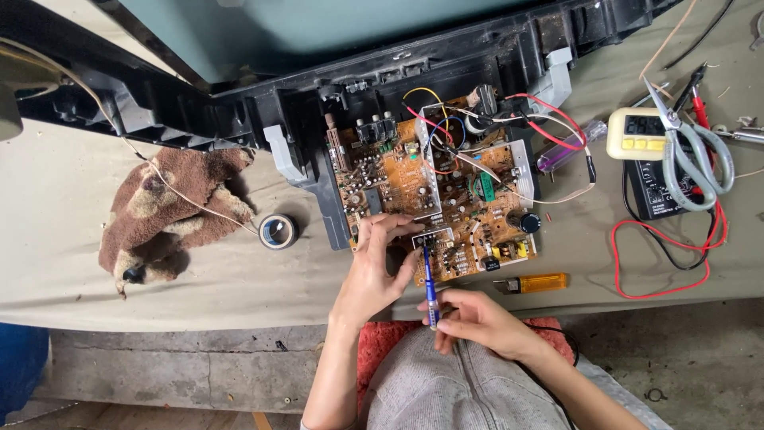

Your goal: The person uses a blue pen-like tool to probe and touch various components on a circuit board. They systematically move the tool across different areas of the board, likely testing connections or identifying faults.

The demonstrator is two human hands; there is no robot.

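Note:
A brown circuit board point(446, 187) crowded with components and coloured wires lies on a grey-covered table, still attached to a black plastic television housing point(318, 72). My left hand point(378, 267) rests on the board's near edge, fingers touching it. My right hand point(477, 318) grips a thin blue-handled tool point(430, 287), its tip pointing up onto a black part at the board's front edge.
A brown cloth point(171, 207) and a roll of black tape point(278, 231) lie at left. An orange lighter point(535, 283) sits by the board. At right are a purple lighter point(561, 153), scissors point(692, 151), a small meter point(641, 134) and red and black leads point(660, 255).

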